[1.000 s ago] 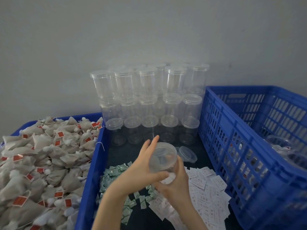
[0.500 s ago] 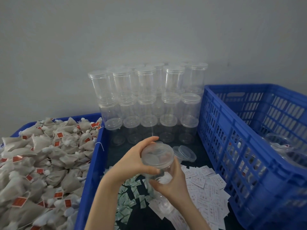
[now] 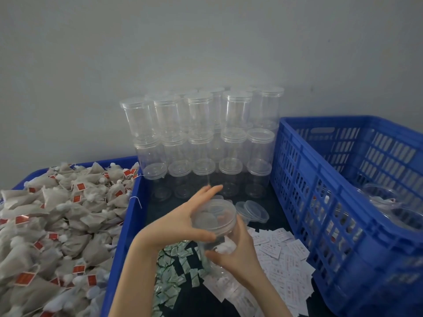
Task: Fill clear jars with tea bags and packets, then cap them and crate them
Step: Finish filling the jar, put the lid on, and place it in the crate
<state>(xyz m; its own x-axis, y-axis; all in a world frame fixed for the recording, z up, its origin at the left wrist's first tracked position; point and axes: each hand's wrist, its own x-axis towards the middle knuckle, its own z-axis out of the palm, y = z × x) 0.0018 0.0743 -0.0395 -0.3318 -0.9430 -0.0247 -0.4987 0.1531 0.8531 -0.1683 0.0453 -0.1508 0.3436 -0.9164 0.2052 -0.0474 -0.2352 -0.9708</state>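
Capping a clear jar (image 3: pixel 215 242): left hand (image 3: pixel 183 221) fingers curl round lid (image 3: pixel 214 217), right hand (image 3: pixel 238 255) grips jar body. Next, likely twist tight, then into blue crate (image 3: pixel 297 179) at counter's right edge.

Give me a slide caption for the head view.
Left hand grips the lid on a clear jar held by right hand.

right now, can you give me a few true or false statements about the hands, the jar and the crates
1. The left hand grips the lid of a clear jar. True.
2. The right hand rests on the tea bags. False: it holds the jar's body.
3. The tea bags fill the left crate. True.
4. The latticed crate on the right holds only tea bags. False: clear jars lie in it.
5. White packets lie right of the green packets. True.
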